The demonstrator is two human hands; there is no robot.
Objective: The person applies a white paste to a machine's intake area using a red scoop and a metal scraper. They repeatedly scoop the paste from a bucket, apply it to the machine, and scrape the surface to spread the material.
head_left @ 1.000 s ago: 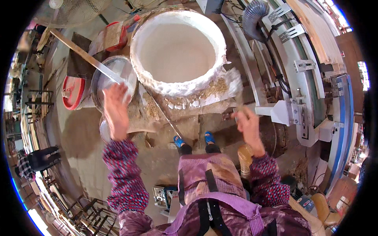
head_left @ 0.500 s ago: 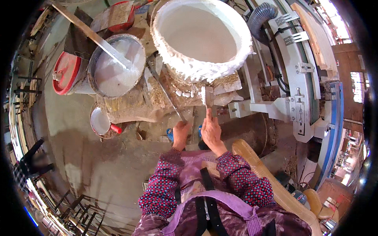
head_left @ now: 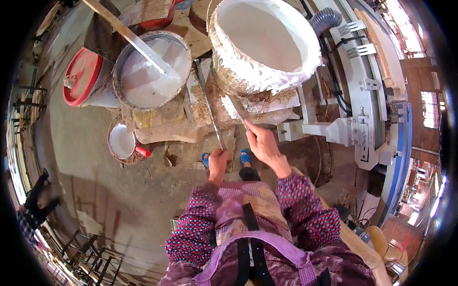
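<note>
My left hand (head_left: 218,164) is closed around the near end of a long, thin metal rod-like tool (head_left: 210,107), which reaches away between the two buckets. In my right hand (head_left: 265,146) is what looks like a brush (head_left: 238,107), its side edge coated white. The brush tilts to the left, its far end just below the large bucket (head_left: 248,78), which is thickly crusted with white paste and holds a pale, smooth mass. Left of it stands a smaller bucket (head_left: 117,90) of whitish paste, with a wooden stick (head_left: 114,21) leaning in it.
The buckets stand on a paste-stained support (head_left: 162,131). A small white pot with a red handle (head_left: 122,143) sits at its left corner, near a red-lidded bucket (head_left: 82,78). Machine framing (head_left: 355,90) rises at right. Another person (head_left: 36,207) is at the far left.
My right hand has moved right, and the brush has swung from nearly upright to leaning left. My left hand keeps its grip on the rod-like tool. The whole view has shifted slightly.
</note>
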